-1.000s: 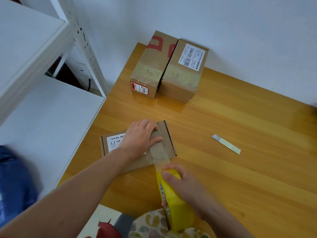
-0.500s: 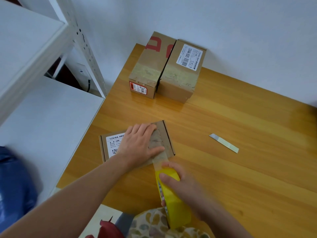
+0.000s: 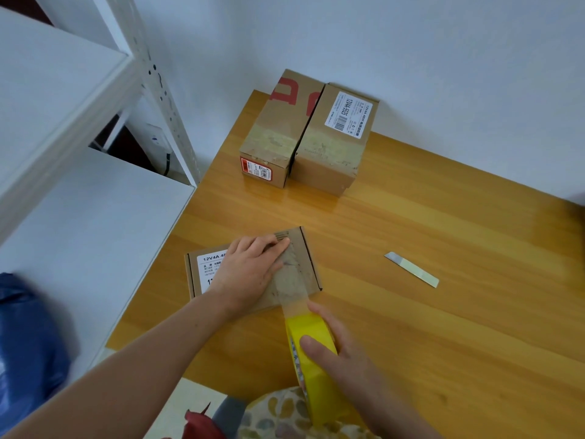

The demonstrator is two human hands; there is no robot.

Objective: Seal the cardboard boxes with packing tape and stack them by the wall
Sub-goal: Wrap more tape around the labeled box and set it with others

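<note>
Near the table edge, left grip lies flat, pressing tape onto the small box; right grip wraps the yellow roll. Sealing's underway. Next, I reckon, the strip needs cutting, and the blade lies nearby.

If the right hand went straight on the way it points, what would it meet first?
Probably the near edge of the flat box, just ahead of the right hand gripping the tape roll; the left hand lies beyond.

A wooden table meets a white wall, white shelving alongside.
</note>
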